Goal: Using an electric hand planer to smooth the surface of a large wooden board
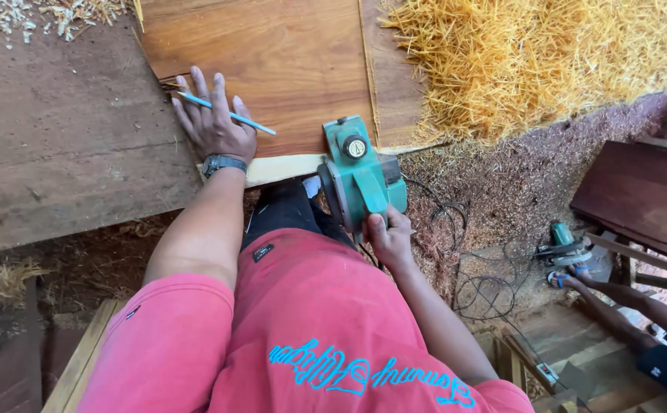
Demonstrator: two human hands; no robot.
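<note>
One planer [360, 172] in right hand [388, 239]

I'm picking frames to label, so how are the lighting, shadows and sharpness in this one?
Head view: even daylight, no harsh glare; the straw pile is brightest, nearly washed out. Left hand on the wooden board and right hand on the green planer are sharp. Wide-lens bending at the edges; the lower right corner is darker.
</note>
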